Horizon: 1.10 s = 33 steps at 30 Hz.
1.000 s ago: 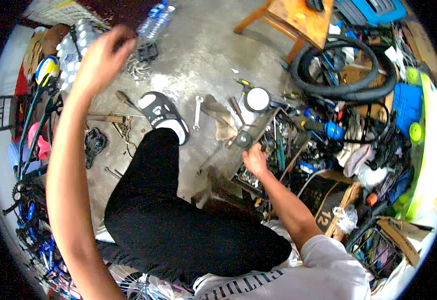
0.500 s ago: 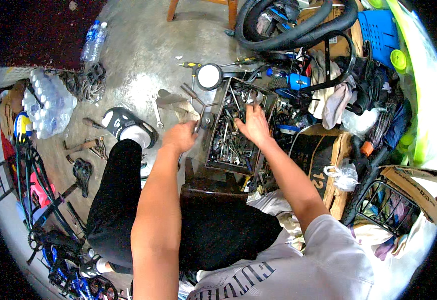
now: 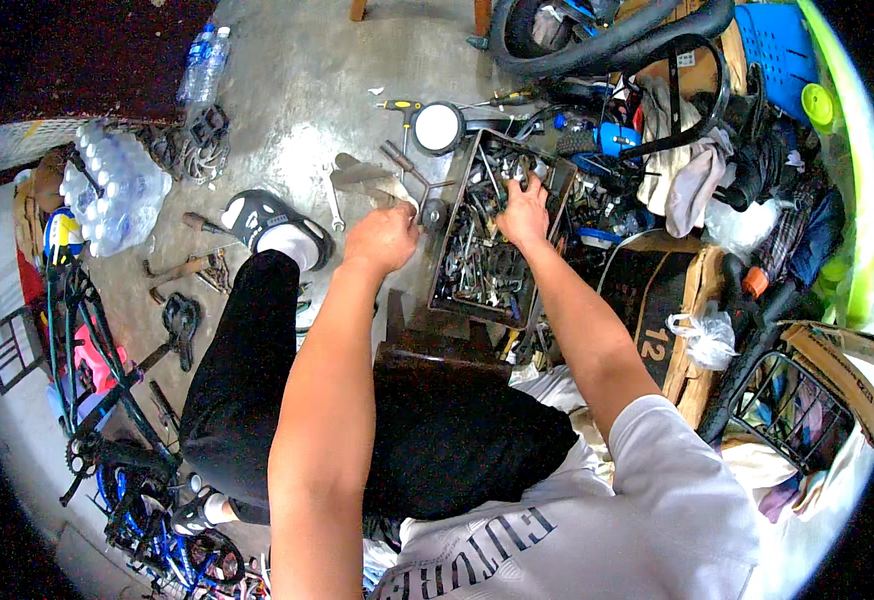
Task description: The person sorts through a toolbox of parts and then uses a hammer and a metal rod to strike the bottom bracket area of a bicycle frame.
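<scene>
A dark rectangular toolbox (image 3: pixel 438 262), filled with loose metal tools and small parts, lies in front of me on the floor side. My right hand (image 3: pixel 525 214) reaches into its right half, fingers apart and fingertips among the metal pieces. To the left of the box is my left hand (image 3: pixel 384 240), its fingers curled closed; whatever it holds is hidden beneath it. Just beyond that hand lie a greyish cloth-like piece (image 3: pixel 369 180) and a three-armed metal wrench (image 3: pixel 425 184). A combination spanner (image 3: pixel 336 208) rests on the floor to its left.
A round white-topped object (image 3: pixel 438 129) and a yellow-black screwdriver (image 3: pixel 400 105) lie beyond the box. Black tyres (image 3: pixel 617 60), cloths and a blue basket (image 3: pixel 775 45) crowd the right. Shrink-wrapped bottles (image 3: pixel 117 190) and a bicycle frame (image 3: pixel 77 350) stand left.
The whole view has shifted, so the scene sits farther right and higher. My right hand has moved slightly farther into the box; my left hand stays beside it.
</scene>
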Available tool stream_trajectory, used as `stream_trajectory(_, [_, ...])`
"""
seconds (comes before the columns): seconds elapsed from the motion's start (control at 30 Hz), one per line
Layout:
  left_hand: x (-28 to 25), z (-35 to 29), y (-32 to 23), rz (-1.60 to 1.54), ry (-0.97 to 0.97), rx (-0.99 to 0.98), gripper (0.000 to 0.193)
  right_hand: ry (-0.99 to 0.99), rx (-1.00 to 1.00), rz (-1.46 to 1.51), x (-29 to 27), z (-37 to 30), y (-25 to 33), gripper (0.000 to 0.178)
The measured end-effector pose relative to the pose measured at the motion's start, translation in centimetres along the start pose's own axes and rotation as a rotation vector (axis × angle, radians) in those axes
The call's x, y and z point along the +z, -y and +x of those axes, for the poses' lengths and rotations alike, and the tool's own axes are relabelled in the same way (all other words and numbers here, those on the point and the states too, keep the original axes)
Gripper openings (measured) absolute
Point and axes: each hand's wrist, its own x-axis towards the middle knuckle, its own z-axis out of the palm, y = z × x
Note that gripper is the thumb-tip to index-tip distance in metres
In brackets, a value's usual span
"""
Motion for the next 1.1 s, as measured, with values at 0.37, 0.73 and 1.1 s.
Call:
stream_trajectory(0.37, [-0.4,0.0,-1.6,0.043,0.077,-0.064,0.033,-0.019,0.052,0.426,1.6,-11.6,3.8,0.084])
stream_trajectory(0.73, [0.2,-0.3,-2.1,0.089,0.085,0.018,0.034,-0.195,0.072,0.39,-0.8,-10.7,2.4,0.074])
stream_trajectory(1.1, [0.7,-0.7,-3.7,0.091,0.101,0.068,0.031,0.168,0.481,0.446,1.0,-5.5,-0.3,0.116])
